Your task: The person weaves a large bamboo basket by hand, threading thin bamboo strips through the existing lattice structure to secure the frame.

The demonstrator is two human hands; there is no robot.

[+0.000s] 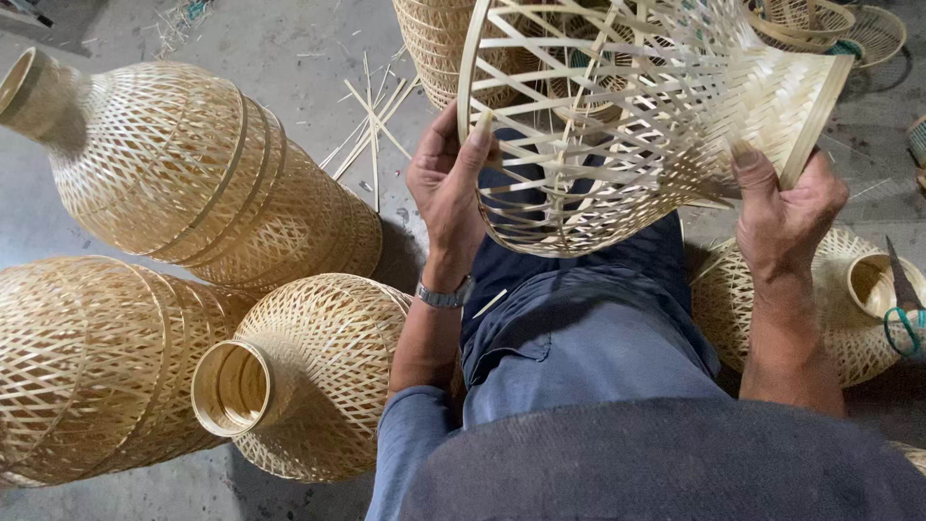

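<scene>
Closest to the camera lies the person's lap, covered by dark grey cloth (675,463) and, just beyond it, blue trousers (588,347). Both forearms rise from there toward an open-weave bamboo basket frame (617,125) held tilted above the knees.

On the left wrist sits a metal watch (444,294). Above it, the left hand (449,188) is clamped on the frame's wide round rim, thumb pressed over the hoop and fingers hidden behind the lattice. At the other side, the right hand (786,207) is closed on the frame's narrower, tightly woven end, thumb lying on the weave beside its flat edge strip. That frame is off the floor, carried by the two hands alone, its wide mouth turned toward the left hand.

Beside the left knee a finished woven bamboo lampshade (309,376) lies on its side, its round neck opening facing the camera. Touching it at far left is a larger shade (87,367), and behind those another long shade (193,164) lies tilted, neck pointing to the upper left corner. Under the right forearm rests one more woven shade (849,299), with green-handled scissors (905,309) lying across its neck.

Farther off, loose bamboo strips (371,121) are scattered on the grey concrete floor (289,48). At the top edge, more woven baskets (830,24) stand behind the held frame.
</scene>
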